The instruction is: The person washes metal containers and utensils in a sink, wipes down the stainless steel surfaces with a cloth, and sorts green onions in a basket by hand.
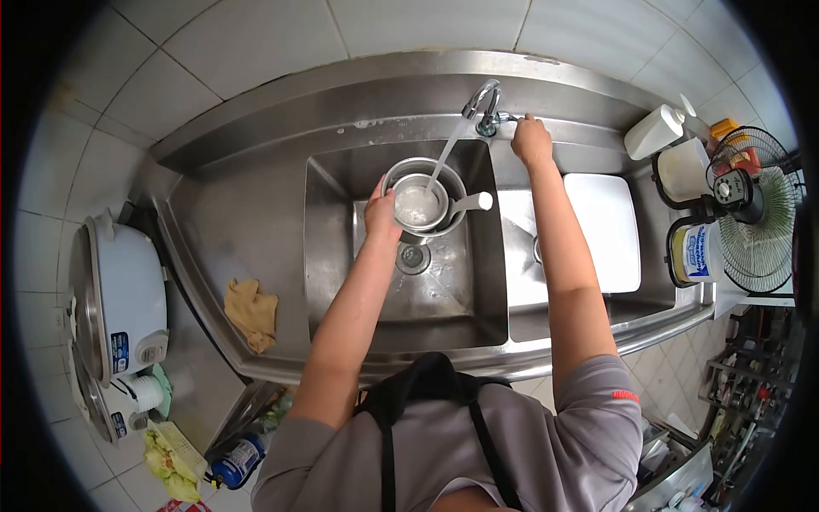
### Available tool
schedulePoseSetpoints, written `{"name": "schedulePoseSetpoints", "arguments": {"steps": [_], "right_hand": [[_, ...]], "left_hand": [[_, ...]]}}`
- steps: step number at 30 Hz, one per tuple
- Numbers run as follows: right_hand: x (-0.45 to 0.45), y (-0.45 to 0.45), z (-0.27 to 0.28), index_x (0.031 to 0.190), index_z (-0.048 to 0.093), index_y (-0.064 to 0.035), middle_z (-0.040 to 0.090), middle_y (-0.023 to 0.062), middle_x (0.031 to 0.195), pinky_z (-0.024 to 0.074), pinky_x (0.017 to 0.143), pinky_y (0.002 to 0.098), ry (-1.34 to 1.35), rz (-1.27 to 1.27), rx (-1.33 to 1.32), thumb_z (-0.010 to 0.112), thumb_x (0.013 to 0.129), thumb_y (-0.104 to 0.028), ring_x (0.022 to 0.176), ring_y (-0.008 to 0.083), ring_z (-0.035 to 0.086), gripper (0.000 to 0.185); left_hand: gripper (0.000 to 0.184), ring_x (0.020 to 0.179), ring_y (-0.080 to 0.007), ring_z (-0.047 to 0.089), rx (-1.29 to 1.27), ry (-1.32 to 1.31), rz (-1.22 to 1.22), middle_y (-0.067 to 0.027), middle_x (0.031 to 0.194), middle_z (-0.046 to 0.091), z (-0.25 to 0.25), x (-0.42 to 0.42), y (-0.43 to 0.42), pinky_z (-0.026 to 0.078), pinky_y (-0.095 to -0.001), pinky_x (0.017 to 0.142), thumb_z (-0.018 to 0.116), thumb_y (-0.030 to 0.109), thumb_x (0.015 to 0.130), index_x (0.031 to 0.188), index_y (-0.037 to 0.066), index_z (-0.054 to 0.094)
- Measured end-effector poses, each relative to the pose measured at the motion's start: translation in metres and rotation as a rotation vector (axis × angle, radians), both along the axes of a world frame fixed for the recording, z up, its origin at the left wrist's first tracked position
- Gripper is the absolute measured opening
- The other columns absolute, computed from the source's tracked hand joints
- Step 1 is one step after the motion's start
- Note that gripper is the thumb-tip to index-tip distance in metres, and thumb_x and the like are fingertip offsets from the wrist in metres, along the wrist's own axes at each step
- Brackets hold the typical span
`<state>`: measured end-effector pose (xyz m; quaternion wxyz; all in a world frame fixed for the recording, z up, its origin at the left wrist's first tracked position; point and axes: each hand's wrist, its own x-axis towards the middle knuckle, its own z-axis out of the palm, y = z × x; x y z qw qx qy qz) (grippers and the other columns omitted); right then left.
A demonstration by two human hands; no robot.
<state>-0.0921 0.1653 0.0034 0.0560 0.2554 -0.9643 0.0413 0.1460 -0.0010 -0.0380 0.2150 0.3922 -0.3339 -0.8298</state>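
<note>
Pots caught water right below the tap, left hand clamped on them, right hand closed round the lever at the tap's right!

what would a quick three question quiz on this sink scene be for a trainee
1. True or false: the left hand holds the nested metal containers under the running faucet.

2. The right hand is at the:
a) fan
b) faucet
c) white bottle

3. Fill in: a tan ___ lies on the steel counter.

Key: 1. True; 2. b; 3. cloth
</note>
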Motion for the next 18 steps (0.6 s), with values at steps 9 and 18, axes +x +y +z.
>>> {"name": "schedulePoseSetpoints", "arguments": {"steps": [9,18], "right_hand": [[0.001,-0.003,-0.005,0.096,0.056,0.0028,0.051,0.0125,0.111,0.0478,0.076,0.0386,-0.081,-0.035,-0.066,0.05,0.073,-0.002,0.092,0.0297,0.057,0.025],[0.005,-0.003,-0.001,0.097,0.055,0.0035,0.047,0.0132,0.117,0.0481,0.075,0.0396,-0.119,-0.044,-0.06,0.051,0.071,-0.002,0.09,0.0321,0.059,0.027]], "left_hand": [[0.037,0.105,-0.0229,0.05,0.053,-0.054,0.014,-0.011,0.119,0.048,0.009,0.022,0.003,0.042,-0.0356,0.089,0.035,0.004,0.09,0.126,0.011,0.041],[0.038,0.106,-0.0226,0.05,0.032,-0.05,0.057,-0.011,0.12,0.048,-0.008,0.022,0.002,0.041,-0.0352,0.09,0.034,0.003,0.09,0.126,0.011,0.041]]}}
